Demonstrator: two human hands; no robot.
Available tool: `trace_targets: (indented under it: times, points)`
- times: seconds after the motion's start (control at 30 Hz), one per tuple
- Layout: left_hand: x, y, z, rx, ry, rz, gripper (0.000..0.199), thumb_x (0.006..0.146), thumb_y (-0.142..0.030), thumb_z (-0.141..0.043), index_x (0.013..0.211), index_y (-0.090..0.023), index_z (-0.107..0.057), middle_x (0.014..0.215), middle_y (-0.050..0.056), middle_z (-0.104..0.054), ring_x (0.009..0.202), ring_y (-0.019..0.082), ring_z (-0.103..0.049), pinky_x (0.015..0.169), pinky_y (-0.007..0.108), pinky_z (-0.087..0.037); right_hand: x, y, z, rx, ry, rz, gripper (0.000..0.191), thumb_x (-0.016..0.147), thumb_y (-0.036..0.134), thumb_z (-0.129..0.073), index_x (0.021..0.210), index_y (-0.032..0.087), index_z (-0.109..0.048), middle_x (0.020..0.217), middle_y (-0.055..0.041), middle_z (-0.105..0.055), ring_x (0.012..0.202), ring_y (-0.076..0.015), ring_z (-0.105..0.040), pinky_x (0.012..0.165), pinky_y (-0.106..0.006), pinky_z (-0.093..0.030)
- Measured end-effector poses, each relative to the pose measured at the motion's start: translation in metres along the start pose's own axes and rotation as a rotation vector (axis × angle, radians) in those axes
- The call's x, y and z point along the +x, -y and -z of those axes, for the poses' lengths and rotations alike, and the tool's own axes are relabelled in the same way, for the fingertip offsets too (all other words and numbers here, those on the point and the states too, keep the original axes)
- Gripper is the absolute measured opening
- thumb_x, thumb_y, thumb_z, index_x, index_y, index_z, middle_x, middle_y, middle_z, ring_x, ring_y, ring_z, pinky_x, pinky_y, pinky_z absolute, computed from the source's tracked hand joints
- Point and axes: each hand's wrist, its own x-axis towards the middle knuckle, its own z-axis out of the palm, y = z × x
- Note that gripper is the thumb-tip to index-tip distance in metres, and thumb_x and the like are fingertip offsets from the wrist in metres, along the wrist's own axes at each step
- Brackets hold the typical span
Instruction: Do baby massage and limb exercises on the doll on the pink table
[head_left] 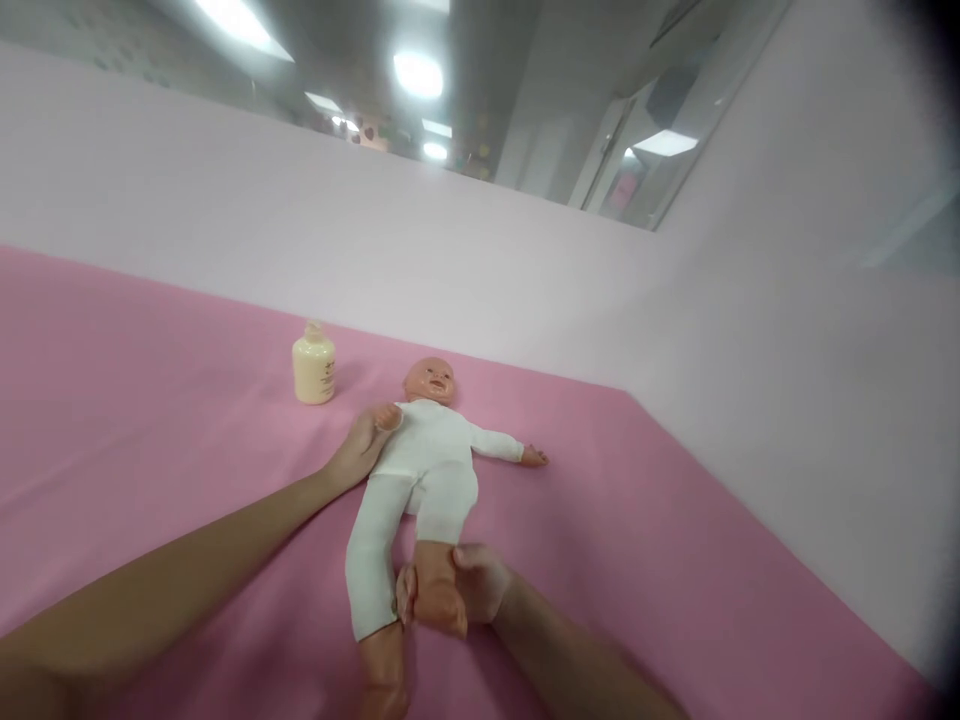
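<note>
Doll (pixel 431 440): it lay face up, its body beyond your right-hand grip and beside your left, with its head (pixel 429 380) farther off than both hands.
Left hand (pixel 360 452): you had it curled at the doll's arm on that side, the small fist (pixel 388 416) showing past your grip; your fingertips were hidden, so you could not tell how firmly they pressed.
Right hand (pixel 486 585): you pinched the bare lower part of one leg (pixel 435 575), thumb on one side and fingers round the other.
Other leg (pixel 382 655): it stretched towards you, just left of your right-hand grip.
Free arm (pixel 499 445): it reached out to the right, beyond your right hand, on the pink cover (pixel 600 520).
Bottle (pixel 313 370): it stood upright beyond your left hand and to its left, apart from the doll.
Slip risk: the smooth foot could have slid from your pinch if your thumb had eased.
Twist risk: pulling the leg while your left hand held firm could have strained a joint or skewed the body.
Knock risk: a wide leftward swing of your left hand could have tipped the bottle.
</note>
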Motion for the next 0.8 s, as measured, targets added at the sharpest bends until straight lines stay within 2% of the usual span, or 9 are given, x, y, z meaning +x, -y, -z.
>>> trace_targets:
  times: [0.1, 0.2, 0.3, 0.4, 0.6, 0.73, 0.8]
  points:
    - [0.001, 0.01, 0.0, -0.072, -0.066, 0.118, 0.041, 0.097, -0.045, -0.042, 0.127, -0.018, -0.046, 0.126, 0.014, -0.059, 0.119, 0.027, -0.057, 0.107, 0.047, -0.044, -0.005, -0.006, 0.009, -0.065, 0.155, -0.102, 0.065, 0.063, 0.067, -0.069, 0.089, 0.007, -0.069, 0.092, -0.0173, -0.07, 0.089, -0.0263, -0.066, 0.082, -0.035, -0.048]
    - [0.003, 0.018, 0.003, -0.157, -0.122, 0.194, 0.044, 0.097, -0.045, -0.042, 0.133, -0.019, -0.037, 0.132, 0.014, -0.055, 0.126, 0.025, -0.053, 0.109, 0.043, -0.042, -0.012, -0.008, 0.017, -0.1, 0.22, -0.23, 0.064, 0.057, 0.063, -0.075, 0.084, 0.005, -0.068, 0.099, -0.023, -0.07, 0.099, -0.0324, -0.067, 0.089, -0.039, -0.048]
    - [0.005, 0.023, 0.005, -0.213, -0.155, 0.257, 0.053, 0.093, -0.044, -0.05, 0.138, -0.022, -0.031, 0.131, 0.013, -0.056, 0.121, 0.025, -0.057, 0.104, 0.042, -0.046, -0.017, -0.007, 0.021, -0.139, 0.225, -0.334, 0.06, 0.055, 0.058, -0.08, 0.083, 0.007, -0.069, 0.104, -0.0226, -0.071, 0.104, -0.0329, -0.067, 0.09, -0.038, -0.049]
    - [0.006, 0.025, 0.005, -0.234, -0.153, 0.325, 0.061, 0.088, -0.042, -0.059, 0.139, -0.022, -0.031, 0.126, 0.012, -0.059, 0.112, 0.025, -0.061, 0.097, 0.042, -0.05, -0.017, -0.005, 0.022, -0.184, 0.279, -0.398, 0.055, 0.052, 0.048, -0.086, 0.087, 0.009, -0.07, 0.105, -0.0185, -0.072, 0.1, -0.0298, -0.069, 0.086, -0.033, -0.051]
    - [0.006, 0.028, 0.005, -0.285, -0.116, 0.366, 0.049, 0.091, -0.042, -0.053, 0.132, -0.018, -0.041, 0.127, 0.013, -0.06, 0.117, 0.026, -0.059, 0.102, 0.042, -0.048, -0.007, -0.002, 0.02, -0.194, 0.372, -0.377, 0.048, 0.05, 0.028, -0.09, 0.089, 0.008, -0.073, 0.093, -0.0138, -0.075, 0.084, -0.0226, -0.072, 0.075, -0.026, -0.053]
    - [0.006, 0.025, 0.005, -0.272, -0.112, 0.327, 0.04, 0.092, -0.041, -0.051, 0.125, -0.019, -0.048, 0.125, 0.011, -0.062, 0.12, 0.026, -0.058, 0.106, 0.044, -0.045, -0.005, -0.009, 0.029, -0.22, 0.45, -0.352, 0.047, 0.046, 0.028, -0.091, 0.084, 0.007, -0.073, 0.082, -0.0119, -0.075, 0.073, -0.0201, -0.07, 0.067, -0.024, -0.051]
    - [0.006, 0.021, 0.005, -0.239, -0.098, 0.285, 0.037, 0.093, -0.04, -0.049, 0.122, -0.018, -0.052, 0.125, 0.012, -0.062, 0.12, 0.027, -0.057, 0.107, 0.046, -0.044, -0.005, -0.017, 0.036, -0.188, 0.483, -0.285, 0.048, 0.044, 0.032, -0.092, 0.08, 0.007, -0.072, 0.075, -0.0116, -0.073, 0.067, -0.0197, -0.068, 0.067, -0.026, -0.05]
